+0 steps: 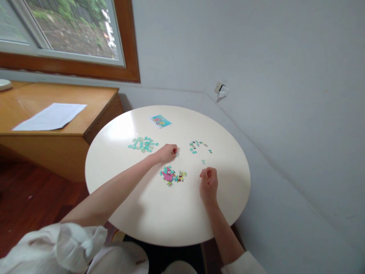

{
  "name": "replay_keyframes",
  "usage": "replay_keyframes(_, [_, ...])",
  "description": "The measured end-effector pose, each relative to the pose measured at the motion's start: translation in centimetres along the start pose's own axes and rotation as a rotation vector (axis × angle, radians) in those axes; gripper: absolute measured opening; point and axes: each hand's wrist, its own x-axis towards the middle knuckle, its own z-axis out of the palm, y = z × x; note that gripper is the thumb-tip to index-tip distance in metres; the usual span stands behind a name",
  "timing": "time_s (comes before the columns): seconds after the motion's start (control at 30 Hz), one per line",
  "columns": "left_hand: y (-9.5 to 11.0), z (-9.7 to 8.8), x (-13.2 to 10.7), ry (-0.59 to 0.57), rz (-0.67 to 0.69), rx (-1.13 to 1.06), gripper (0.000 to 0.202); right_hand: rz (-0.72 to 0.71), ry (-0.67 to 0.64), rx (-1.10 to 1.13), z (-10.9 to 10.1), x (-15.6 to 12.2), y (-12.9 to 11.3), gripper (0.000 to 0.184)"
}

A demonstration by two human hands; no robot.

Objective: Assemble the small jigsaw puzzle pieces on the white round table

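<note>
My left hand [167,153] reaches over the middle of the white table, its fingers pinched at a small pale jigsaw piece [177,155]. Curled closed, my right hand [209,184] rests on the table's right side; whatever its fingers may hold is hidden. Just beyond it lies a single light-green jigsaw piece [203,162]. Between my hands and nearer to me is a partly joined jigsaw section [169,175] with a pink starfish figure and a yellow sponge figure. A heap of turquoise jigsaw pieces [143,144] lies left of my left hand.
A loose arc of jigsaw pieces [194,144] is spread at the right. Toward the far edge of the round table [171,224] lies a picture card [161,121]. A wooden desk [99,101] with white paper [51,117] stands left, and a wall [285,95] borders the right.
</note>
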Motion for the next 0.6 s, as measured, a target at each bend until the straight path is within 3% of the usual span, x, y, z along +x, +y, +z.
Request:
replay_keyframes(0.37, [-0.9, 1.6, 0.2, 0.172, -0.104, -0.406, 0.002, 0.037, 0.005, 0.010, 0.3, 0.1, 0.1, 0.019])
replay_keyframes(0.6, [0.8, 0.2, -1.9, 0.173, -0.117, -0.681, 0.011, 0.017, -0.019, -0.030, 0.1, 0.0, -0.4, 0.018])
